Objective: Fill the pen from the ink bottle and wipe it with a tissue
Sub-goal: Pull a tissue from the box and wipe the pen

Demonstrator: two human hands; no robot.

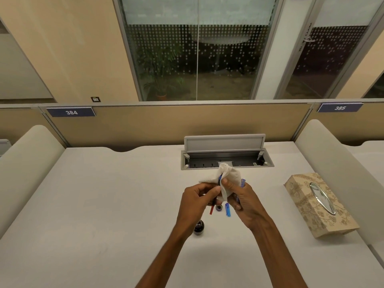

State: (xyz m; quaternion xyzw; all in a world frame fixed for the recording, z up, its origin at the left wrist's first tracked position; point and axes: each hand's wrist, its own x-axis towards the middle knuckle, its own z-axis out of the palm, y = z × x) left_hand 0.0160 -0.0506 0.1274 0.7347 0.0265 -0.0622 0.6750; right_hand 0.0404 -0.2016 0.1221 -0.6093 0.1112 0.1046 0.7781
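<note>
My left hand [197,202] grips the pen [212,208], whose red lower end sticks out below the fingers. A crumpled white tissue [228,179] is wrapped around the pen's upper end, pinched by my right hand [243,202]. That hand also holds a blue pen part [242,182] behind the tissue. The dark ink bottle [199,227] stands open on the desk below my left wrist. Its small round cap [218,208] lies between my hands, beside a blue pen cap [228,209].
A patterned tissue box [320,204] lies on the white desk [104,204] to the right. An open cable tray [226,160] with a raised lid sits at the back. Padded dividers flank both sides, and a partition panel closes the rear.
</note>
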